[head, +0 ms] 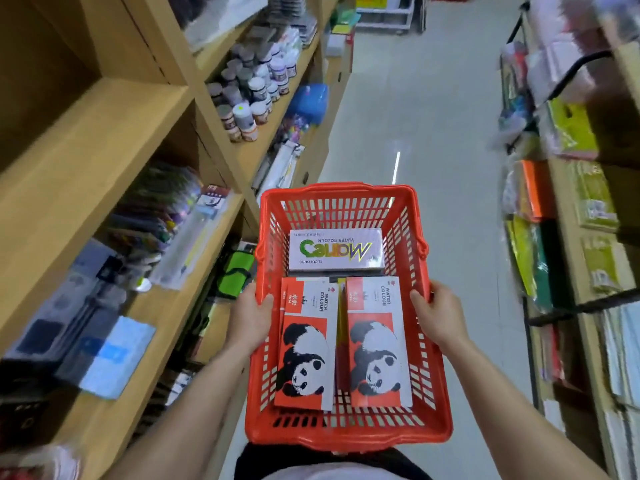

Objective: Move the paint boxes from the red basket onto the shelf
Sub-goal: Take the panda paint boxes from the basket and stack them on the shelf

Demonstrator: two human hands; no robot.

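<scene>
Left hand (251,318) is gripping the basket (346,433) at its left rim, thumb hooked inside, fingers hidden outside the wall. Right hand (438,315) is gripping the right rim the same way, thumb inside. Both forearms are reaching in from the near edge. Basket is being held roughly level in front of the body, over the floor (433,116), just right of the shelf (86,143) and not touching it.

Three paint boxes are lying flat on the basket bottom. Left panda box (306,351) is sitting near left. Right panda box (377,344) is sitting just beside it at near right, with a narrow gap between them. Both are running lengthwise near to far, red and white, "WATER COLOUR" print at the far end. White box (336,251) is lying crosswise at the far end, just beyond the two panda boxes, its print facing away and reading "12 COLOURS".

Shelf is running along the left side, wooden boards. Its lower near board is carrying blurred packs, among them a blue pack (117,355). Green pouch (235,271) is sitting close to the basket's left wall. Farther along, jars (249,98) are crowding a higher board. Rack (568,202) on the right is holding blurred coloured packets; contents too blurred to tell.
</scene>
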